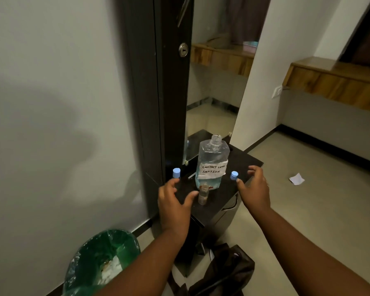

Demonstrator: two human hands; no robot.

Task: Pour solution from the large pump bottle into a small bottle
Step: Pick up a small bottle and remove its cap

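A large clear bottle (213, 162) with a white "contact lens solution" label stands upright on a small dark cabinet top (241, 165); its neck is uncovered and bluish liquid fills the lower part. Just in front of it stands a small clear bottle (203, 194) without a cap. Two more small bottles with blue caps flank them, one at the left (176, 173) and one at the right (234, 175). My left hand (174, 201) hovers left of the uncapped small bottle, fingers spread, holding nothing. My right hand (254, 186) hovers by the right blue-capped bottle, fingers apart and empty.
A dark wardrobe door with a mirror (214, 82) rises behind the cabinet. A bin with a green liner (100, 261) stands on the floor at lower left. A dark bag (224, 270) lies on the floor below the cabinet. A scrap of paper (296, 179) lies on the floor at right.
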